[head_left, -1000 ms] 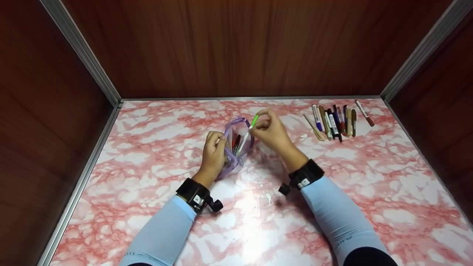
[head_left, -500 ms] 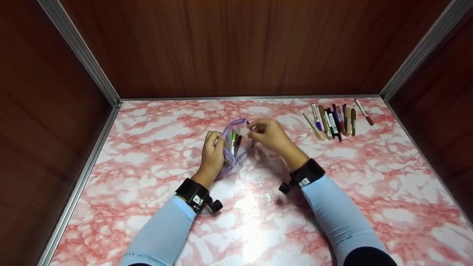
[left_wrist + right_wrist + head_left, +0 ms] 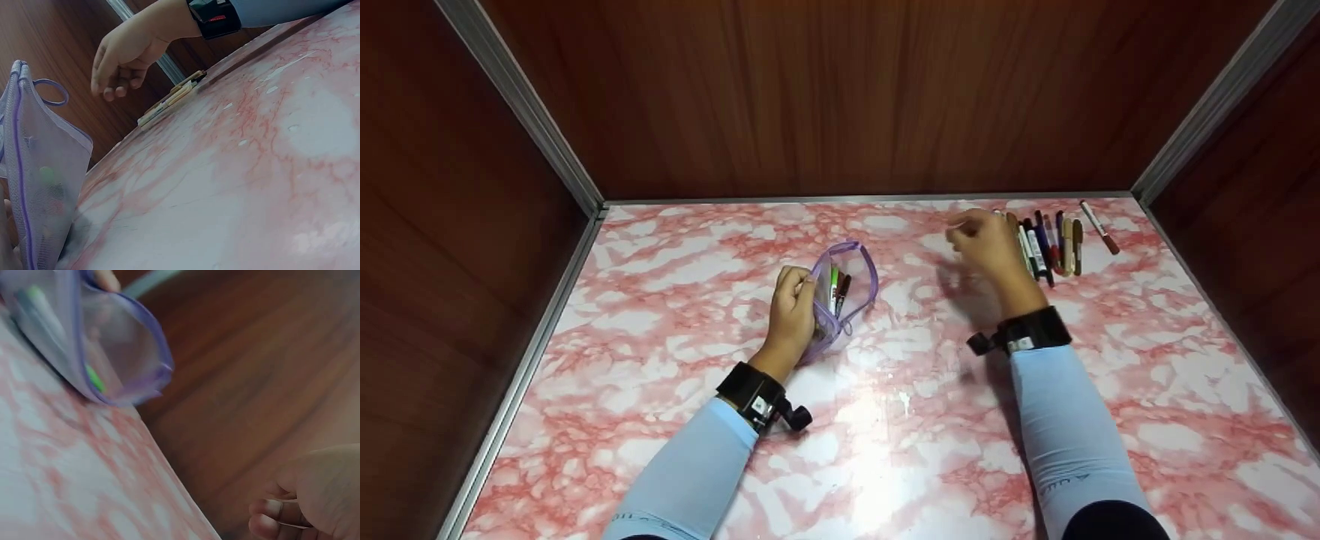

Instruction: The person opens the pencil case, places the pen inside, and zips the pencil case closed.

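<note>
A purple-edged mesh pencil pouch [image 3: 876, 279] stands with its mouth open near the middle of the table. My left hand [image 3: 793, 304] grips its left rim, fingers curled over the edge. Inside lie several pens, among them a green-ended marker [image 3: 834, 285] and a dark one [image 3: 844, 291]. The mesh pouch [image 3: 53, 163] also shows at the left of the left wrist view. My right hand [image 3: 988, 244] is above the table beside the pen pile, holding nothing, its fingers loosely bent. In the right wrist view the right hand [image 3: 315, 500] is apart from the blurred pouch [image 3: 160, 337].
Several markers and pens [image 3: 1039, 247] lie side by side at the back right, partly behind my right hand. A brown-capped marker [image 3: 1099, 227] lies apart, farther right. Wood panels [image 3: 870, 97] with metal edges enclose the back and sides of the marbled table [image 3: 675, 442].
The green-ended marker has gone from my right hand into the pouch. That hand then let go of the pouch's right rim and moved right to the pen pile. My left hand stays put.
</note>
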